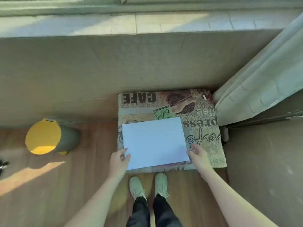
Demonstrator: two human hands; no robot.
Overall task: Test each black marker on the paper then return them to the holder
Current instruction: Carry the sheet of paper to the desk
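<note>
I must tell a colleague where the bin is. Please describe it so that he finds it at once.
On the wooden floor, left of the printed cushion with the paper, stands a small grey bin. Its round yellow lid marks it.
</note>
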